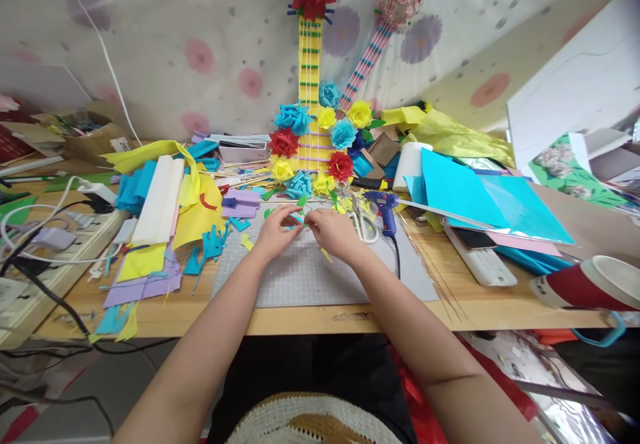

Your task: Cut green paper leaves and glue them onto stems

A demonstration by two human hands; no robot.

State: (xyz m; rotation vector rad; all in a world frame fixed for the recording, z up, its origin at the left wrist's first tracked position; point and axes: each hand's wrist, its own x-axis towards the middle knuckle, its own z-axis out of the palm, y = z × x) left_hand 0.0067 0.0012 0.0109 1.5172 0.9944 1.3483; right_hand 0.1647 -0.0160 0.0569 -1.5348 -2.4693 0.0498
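Note:
My left hand (pixel 277 231) and my right hand (pixel 334 232) meet over the far part of a grey cutting mat (pixel 310 277). Both pinch a small blue paper piece (pixel 299 218) between their fingertips. Just beyond them stands a yellow paper guitar (pixel 310 64) with red, blue and yellow paper flowers (pixel 320 144) stuck round its body. Scissors (pixel 364 225) and a blue glue gun (pixel 384 207) lie just right of my right hand.
Paper sheets and scraps in yellow, blue and purple (pixel 165 231) pile up at the left. Turquoise sheets (pixel 480 197) lie right, a white remote (pixel 480 261) under them. A red-and-white cup (pixel 585 284) lies far right. A power strip (pixel 90 231) and cables sit far left.

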